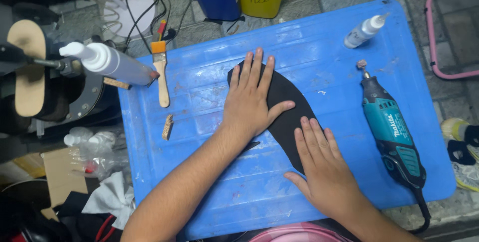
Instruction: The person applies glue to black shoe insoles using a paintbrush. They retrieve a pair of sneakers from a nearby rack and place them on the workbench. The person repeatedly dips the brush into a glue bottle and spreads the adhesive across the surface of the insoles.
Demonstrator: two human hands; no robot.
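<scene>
The right hand (323,164) lies flat near the front edge of the blue board (239,187), fingers together, pressing the near end of a black sole-shaped sheet (287,107). The left hand (249,100) presses its far end, fingers slightly spread. A teal rotary tool (391,132) lies along the right edge, a paintbrush (161,75) at the far left corner.

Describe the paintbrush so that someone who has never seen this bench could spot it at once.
Start at the blue plastic board where both hands press a black sheet. Go to its upper left corner, left of the left hand: the paintbrush lies there, bristles pointing away from the person. Its orange band and pale wooden handle set it apart from the small wood scrap below it.
</scene>
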